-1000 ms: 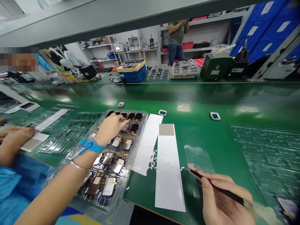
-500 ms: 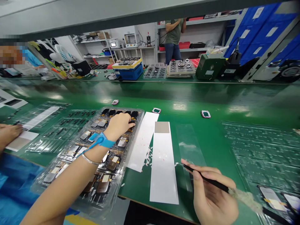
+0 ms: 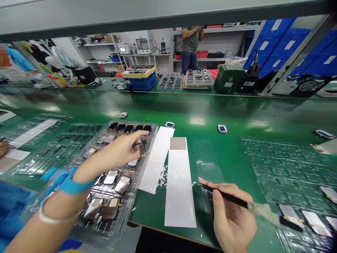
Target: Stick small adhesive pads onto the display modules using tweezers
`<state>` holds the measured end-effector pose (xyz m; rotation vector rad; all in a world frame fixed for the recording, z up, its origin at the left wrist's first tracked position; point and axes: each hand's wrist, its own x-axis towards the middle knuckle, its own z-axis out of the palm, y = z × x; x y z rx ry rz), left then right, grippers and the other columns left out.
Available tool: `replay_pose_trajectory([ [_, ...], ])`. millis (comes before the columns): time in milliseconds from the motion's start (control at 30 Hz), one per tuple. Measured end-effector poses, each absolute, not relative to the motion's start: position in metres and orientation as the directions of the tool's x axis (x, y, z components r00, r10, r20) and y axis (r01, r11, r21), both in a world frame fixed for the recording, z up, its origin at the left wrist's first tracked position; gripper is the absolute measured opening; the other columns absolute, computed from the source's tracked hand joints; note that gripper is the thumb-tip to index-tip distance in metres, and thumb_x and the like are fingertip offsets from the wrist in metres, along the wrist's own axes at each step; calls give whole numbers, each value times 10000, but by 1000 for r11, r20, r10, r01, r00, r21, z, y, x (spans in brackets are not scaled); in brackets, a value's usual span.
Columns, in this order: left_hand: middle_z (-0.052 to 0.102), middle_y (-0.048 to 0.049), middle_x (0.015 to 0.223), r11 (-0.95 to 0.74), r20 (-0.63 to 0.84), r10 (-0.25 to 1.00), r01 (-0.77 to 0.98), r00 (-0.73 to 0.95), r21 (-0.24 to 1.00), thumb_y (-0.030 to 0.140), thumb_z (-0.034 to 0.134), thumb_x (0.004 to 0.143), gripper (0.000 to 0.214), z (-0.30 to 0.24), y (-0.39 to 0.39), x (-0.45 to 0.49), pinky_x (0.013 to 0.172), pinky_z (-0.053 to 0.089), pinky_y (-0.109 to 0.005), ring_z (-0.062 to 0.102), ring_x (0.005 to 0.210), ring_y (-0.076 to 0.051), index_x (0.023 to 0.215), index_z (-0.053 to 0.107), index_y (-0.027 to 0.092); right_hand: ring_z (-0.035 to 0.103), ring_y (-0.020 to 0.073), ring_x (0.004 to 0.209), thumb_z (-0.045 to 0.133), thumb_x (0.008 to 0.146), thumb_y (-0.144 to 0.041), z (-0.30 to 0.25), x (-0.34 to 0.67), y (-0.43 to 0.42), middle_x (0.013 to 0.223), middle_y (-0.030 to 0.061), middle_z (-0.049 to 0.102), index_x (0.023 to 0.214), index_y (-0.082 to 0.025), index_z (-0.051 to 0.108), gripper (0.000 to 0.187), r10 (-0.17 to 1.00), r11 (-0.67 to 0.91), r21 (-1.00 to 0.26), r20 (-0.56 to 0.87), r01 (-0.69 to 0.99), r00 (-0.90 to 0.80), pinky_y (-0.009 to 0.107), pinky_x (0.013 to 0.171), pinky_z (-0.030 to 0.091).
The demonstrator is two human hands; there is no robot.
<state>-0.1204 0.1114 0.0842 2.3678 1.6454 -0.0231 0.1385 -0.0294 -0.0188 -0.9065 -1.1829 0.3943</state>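
My left hand (image 3: 126,147) is over the right side of a clear plastic tray (image 3: 119,225), its fingers pinching a small dark screen part (image 3: 142,144). Several small screen modules (image 3: 122,184) with silver backs lie in the tray's pockets, and black ones line its far row. In my right hand (image 3: 233,214) is a pair of black tweezers (image 3: 231,199), wrapped with pale tape near the rear. The tweezers' tip points left at a tiny white piece (image 3: 194,183), beside a white strip (image 3: 180,189) with a grey-brown patch at its top.
Another white strip (image 3: 157,158) lies near scattered white scraps (image 3: 162,175). Several small frames, one at mid-table (image 3: 170,124), sit farther back. A second clear tray (image 3: 273,168) holds modules at right. A co-worker's hand (image 3: 3,147) shows at far left; a person (image 3: 190,45) stands behind.
My left hand has lifted and turned slightly, and a dark part now shows between its fingers. My right hand keeps its grip on the tweezers. The view has shifted a little right.
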Motion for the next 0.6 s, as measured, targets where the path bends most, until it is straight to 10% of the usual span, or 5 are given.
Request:
replay_pose_trajectory([
  [100,714,-43,977,-443,10,871,775,492,451,227,447,917,329,78,61,-120,601,524,-236,697,738,-169,1151,678,238,693,200,936,412,1030,-104,-14,142,-30,929,45,643,1094,-216,570,205,782,553,-823,566,129,260,372,809,603],
  [233,738,-7,946,-476,268,879,701,393,532,189,453,971,211,52,1,-96,670,542,-240,740,807,-172,1047,635,264,587,139,777,401,1010,-113,4,146,-31,897,34,558,1041,-209,608,230,835,523,-804,550,284,21,270,644,493],
  [600,632,-1,815,-28,20,983,40,184,999,335,460,1026,140,-19,-3,-23,713,497,-265,622,755,-171,921,490,248,645,158,676,514,973,-104,9,139,-7,847,33,604,997,-185,573,104,738,620,-434,604,654,-300,274,557,504],
])
